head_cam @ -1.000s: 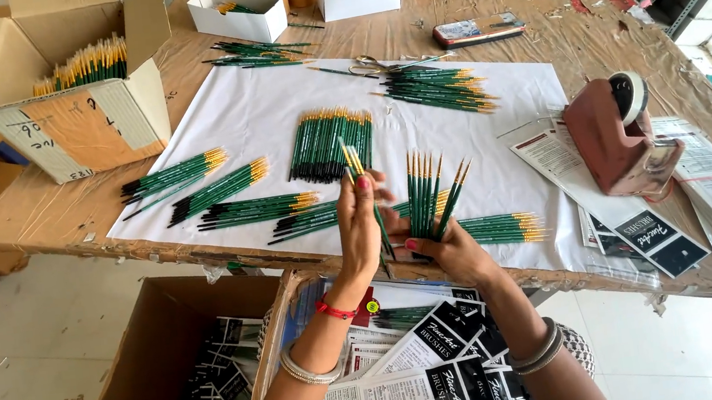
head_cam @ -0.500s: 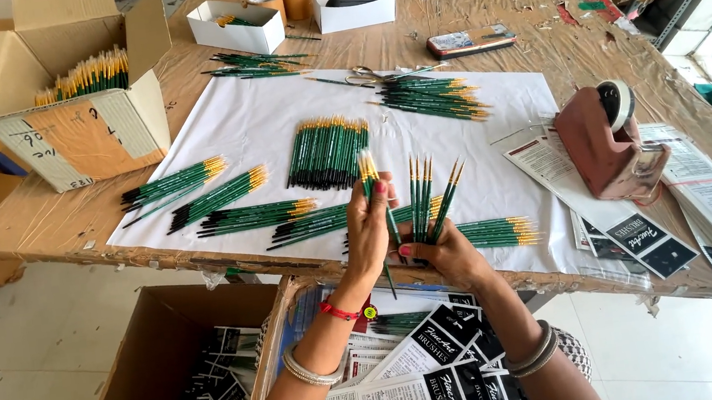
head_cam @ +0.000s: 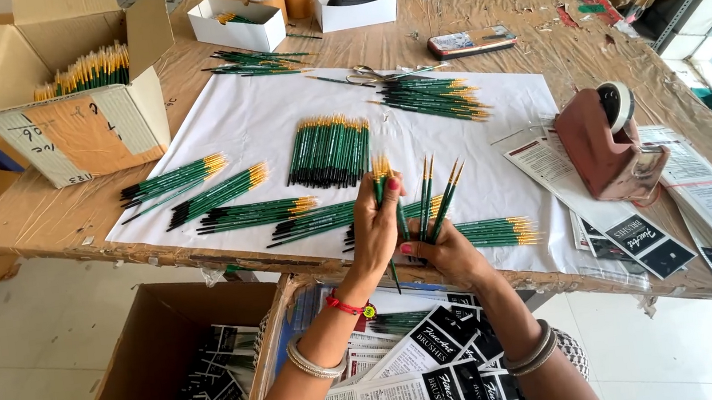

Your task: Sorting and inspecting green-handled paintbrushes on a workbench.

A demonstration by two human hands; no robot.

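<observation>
While a small fan of green-handled paintbrushes (head_cam: pixel 430 205) is gripped upright by the right hand (head_cam: pixel 447 257) over the near table edge (head_cam: pixel 202 260), one of them is pinched by the left hand (head_cam: pixel 377 224); sorted bundles (head_cam: pixel 328 149) lie on the white sheet (head_cam: pixel 266 116) beyond.

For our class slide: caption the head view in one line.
Two hands fan green-handled paintbrushes above a paper-covered table.

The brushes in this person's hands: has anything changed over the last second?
Little. The left hand has kept its grip on a few green-handled brushes, and the right hand still fans out several more. Both hands have drifted slightly right, staying over the table's near edge. The piles on the white sheet, the tape dispenser and the cardboard box stayed put.
</observation>
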